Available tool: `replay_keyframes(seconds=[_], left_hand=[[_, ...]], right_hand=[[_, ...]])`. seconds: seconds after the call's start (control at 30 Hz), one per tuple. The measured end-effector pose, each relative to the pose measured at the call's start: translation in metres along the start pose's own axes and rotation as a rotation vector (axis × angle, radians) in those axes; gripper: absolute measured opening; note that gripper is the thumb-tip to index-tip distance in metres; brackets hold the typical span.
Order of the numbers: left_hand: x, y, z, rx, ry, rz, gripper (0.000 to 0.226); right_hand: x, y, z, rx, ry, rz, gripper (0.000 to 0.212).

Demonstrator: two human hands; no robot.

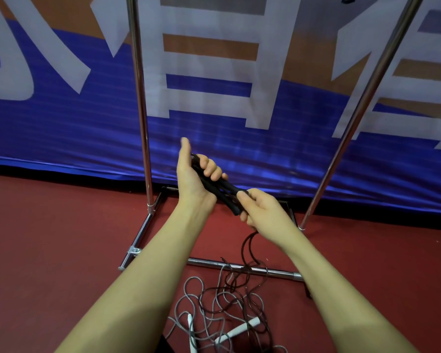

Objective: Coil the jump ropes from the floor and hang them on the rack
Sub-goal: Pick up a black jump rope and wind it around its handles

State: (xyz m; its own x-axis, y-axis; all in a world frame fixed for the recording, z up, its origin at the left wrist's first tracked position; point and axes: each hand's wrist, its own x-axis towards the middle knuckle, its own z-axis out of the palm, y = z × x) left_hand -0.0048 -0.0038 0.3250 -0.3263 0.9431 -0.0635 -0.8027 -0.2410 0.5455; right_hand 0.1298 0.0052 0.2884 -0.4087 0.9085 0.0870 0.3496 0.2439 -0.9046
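My left hand (pixel 197 175) grips the two black handles (pixel 223 191) of a jump rope, held together, with the thumb sticking up. My right hand (pixel 261 211) pinches the lower ends of those handles. The black rope (pixel 247 248) hangs down from under my right hand to a tangle on the red floor. A grey rope (pixel 189 299) with white handles (pixel 239 329) lies tangled with it on the floor. The metal rack has two upright poles, left (pixel 140 98) and right (pixel 362 108), just behind my hands.
The rack's base bars (pixel 242 267) lie on the red floor (pixel 49 238), with the ropes draped across the front bar. A blue, orange and white banner (pixel 61 123) hangs right behind the rack.
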Motion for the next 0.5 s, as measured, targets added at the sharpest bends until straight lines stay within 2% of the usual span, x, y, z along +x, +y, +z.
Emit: replay_keyframes(seconds=[0.1, 0.17, 0.37, 0.5], left_hand=[[0.0016, 0.0009, -0.0029, -0.067, 0.019, -0.003, 0.066], [0.0030, 0.0013, -0.0032, -0.080, 0.002, -0.019, 0.060], [0.0026, 0.0011, -0.0019, -0.086, -0.069, -0.014, 0.045], [0.0024, 0.0022, -0.0009, -0.116, -0.063, -0.003, 0.042]], right_hand=[[-0.0003, 0.0000, -0.0059, -0.049, -0.040, -0.058, 0.020], [-0.0002, 0.0018, -0.0082, -0.074, -0.049, -0.101, 0.016], [-0.0005, 0.0046, -0.0112, -0.020, 0.014, -0.082, 0.022], [-0.0016, 0.0015, -0.0059, 0.270, 0.015, -0.007, 0.018]])
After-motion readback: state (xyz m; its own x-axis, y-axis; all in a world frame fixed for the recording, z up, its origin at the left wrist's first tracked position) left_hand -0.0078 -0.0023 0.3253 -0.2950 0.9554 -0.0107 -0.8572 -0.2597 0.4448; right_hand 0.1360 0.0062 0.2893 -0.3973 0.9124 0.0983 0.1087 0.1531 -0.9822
